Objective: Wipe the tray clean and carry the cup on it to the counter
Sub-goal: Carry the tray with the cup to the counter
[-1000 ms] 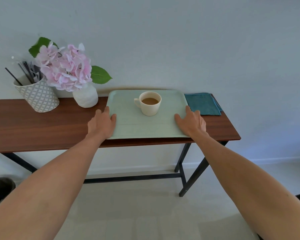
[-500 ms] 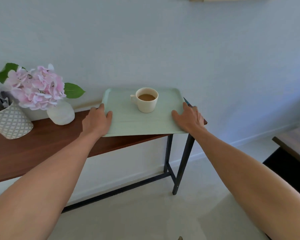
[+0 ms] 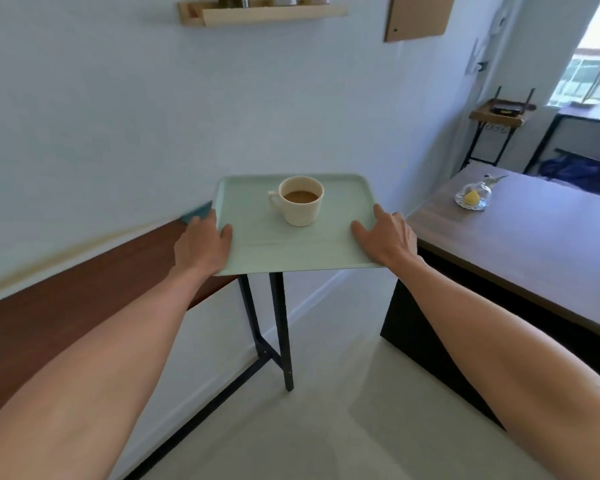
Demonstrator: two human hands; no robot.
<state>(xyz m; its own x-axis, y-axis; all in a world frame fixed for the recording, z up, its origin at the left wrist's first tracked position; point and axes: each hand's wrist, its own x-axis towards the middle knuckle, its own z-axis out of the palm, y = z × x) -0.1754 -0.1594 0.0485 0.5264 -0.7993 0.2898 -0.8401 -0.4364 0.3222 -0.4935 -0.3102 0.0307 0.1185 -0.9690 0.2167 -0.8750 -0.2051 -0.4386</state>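
A: Item one, far left?

B: Side table (image 3: 84, 282), brown top, black legs. A teal cloth (image 3: 198, 212) lies at its far right corner, mostly hidden behind the tray.

A: Next?

B: Left hand (image 3: 201, 245), closed on the tray's left edge: thumb lying on top, fingers wrapped under and out of sight. A matching hold on each side probably serves to keep the load level.

A: The tray itself?

B: Tray (image 3: 291, 244), pale green, raised rim, held in the air past the table's right end, roughly level. Surface looks free of marks, so wiping appears done; carrying is the step in hand.

A: And the cup?

B: Cup (image 3: 301, 200), cream, handle to the left, upright, towards the tray's far edge, about midway between its sides. Brown drink sits a little below the rim, so tilt risks a spill.

A: Then?

B: Right hand (image 3: 385, 239), clamped on the right edge, thumb on top, fingers partly spread along the rim.

A: Far right?

B: Counter (image 3: 534, 244), grey-brown top, near the tray's right edge. A glass dish (image 3: 473, 197) with something yellow sits by its far edge; the near edge offers bare room.
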